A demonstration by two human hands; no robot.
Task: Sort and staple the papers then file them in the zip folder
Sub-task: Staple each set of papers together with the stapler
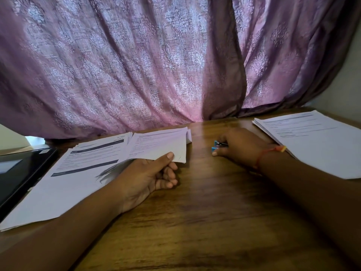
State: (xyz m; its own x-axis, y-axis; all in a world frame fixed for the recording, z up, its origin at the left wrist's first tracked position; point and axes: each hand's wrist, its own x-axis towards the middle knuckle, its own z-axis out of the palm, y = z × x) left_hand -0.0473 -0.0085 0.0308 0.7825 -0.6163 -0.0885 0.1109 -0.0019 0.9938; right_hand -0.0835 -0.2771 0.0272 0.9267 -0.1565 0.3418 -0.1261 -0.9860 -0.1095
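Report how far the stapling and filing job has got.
Possibly done: a neat paper stack lies at the right; whether it is stapled cannot be seen. In hand: the left hand pinches a small set of sheets lifted off the loose pile, and the right hand grips the blue stapler. Left: stapling the rest and filing. Nothing lies on the dark folder at the far left.

Three paper stacks: left (64, 184), middle (160, 145), right (316, 145); one stapler (218, 146); one folder (17, 173).
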